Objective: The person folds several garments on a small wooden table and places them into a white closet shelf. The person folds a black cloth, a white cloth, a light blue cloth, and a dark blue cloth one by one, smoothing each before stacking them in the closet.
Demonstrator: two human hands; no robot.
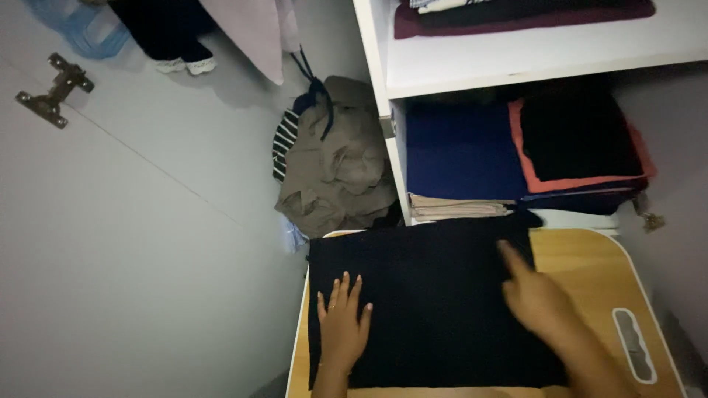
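1. My left hand (343, 324) lies flat, fingers spread, on the black cloth (435, 302); my right hand (535, 295) is blurred, open, one finger out, resting on it too.
2. The cloth is one dark, smooth rectangle spread over the wooden table (590, 258).
3. The lower shelf (582, 220) holds folded stacks: navy, beige, orange, black.
4. The upper shelf (531, 59) holds a maroon fold.
5. A brown clothes heap (335, 169) lies left of the shelves.
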